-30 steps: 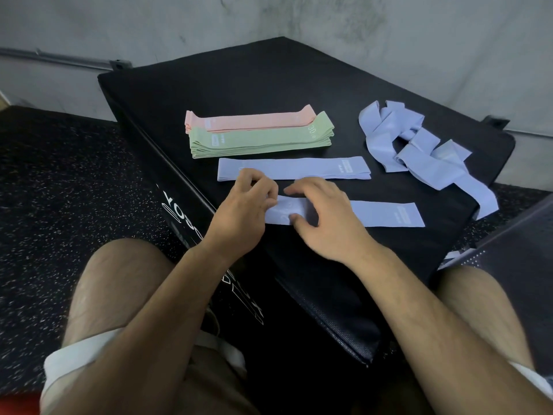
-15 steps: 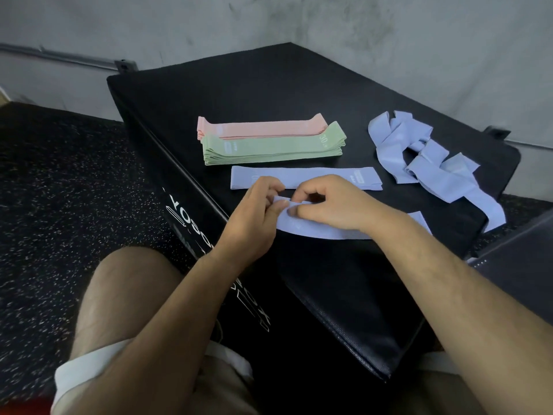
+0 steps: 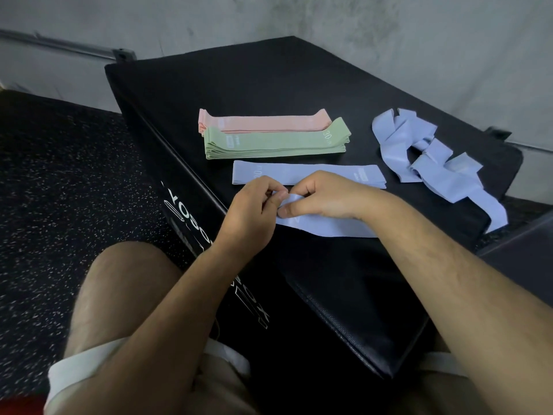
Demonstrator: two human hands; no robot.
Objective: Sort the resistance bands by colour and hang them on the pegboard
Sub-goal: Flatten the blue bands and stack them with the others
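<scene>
1. The head camera looks down at a black padded box [image 3: 269,73], and every place below is told from this box. It stands on a dark speckled floor [image 3: 59,175], and its far corner is close to a grey wall [image 3: 359,25].
2. The left hand [image 3: 251,211] is over the near left edge of the box. Its fingers are curled, and the thumb and fingertips pinch the left end of a blue band [image 3: 329,227].
3. The right hand [image 3: 326,196] is just beside the left hand, and the two almost touch. It grasps the same end of the blue band: the thumb lies on the band and the fingers curl over it from above.
4. This blue band lies along the near part of the box top. Its left end is raised a little between the fingers, and the rest goes to the right under the right forearm.
5. A flat blue band [image 3: 287,170] lies on the box just behind the hands. The right hand covers part of it.
6. Behind it, more to the middle of the box top, is a stack of green bands [image 3: 275,142], and touching it on the far side is a stack of pink bands [image 3: 266,121].
7. On the right side of the box top is a loose heap of blue bands [image 3: 425,157]. These are twisted together, and one end reaches over the right edge of the box.
8. In front of the box are the person's bare knees and light shorts [image 3: 80,366].
</scene>
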